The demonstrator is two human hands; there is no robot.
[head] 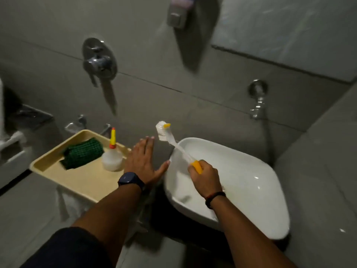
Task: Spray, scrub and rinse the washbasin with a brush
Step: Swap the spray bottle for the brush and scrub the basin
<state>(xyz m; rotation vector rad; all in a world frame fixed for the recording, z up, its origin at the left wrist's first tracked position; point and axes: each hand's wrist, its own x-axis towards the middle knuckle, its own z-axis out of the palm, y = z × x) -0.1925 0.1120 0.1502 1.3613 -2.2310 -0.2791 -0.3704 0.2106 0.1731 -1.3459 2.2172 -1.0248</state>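
While the brush [174,142] is gripped by its yellow handle in the closed right hand [205,176], bristles raised past the washbasin [241,180] rim, and the left hand [144,161] is spread flat beside the squeeze bottle [112,156], the bristles are best lowered into the bowl and firm overlapping strokes applied.

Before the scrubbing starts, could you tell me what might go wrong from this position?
1. The left hand is spread flat right beside the squeeze bottle on the tray; a sideways sweep could topple it.
2. The right hand holds the brush with its head raised past the washbasin rim, so a swing might flick drips onto the wall.
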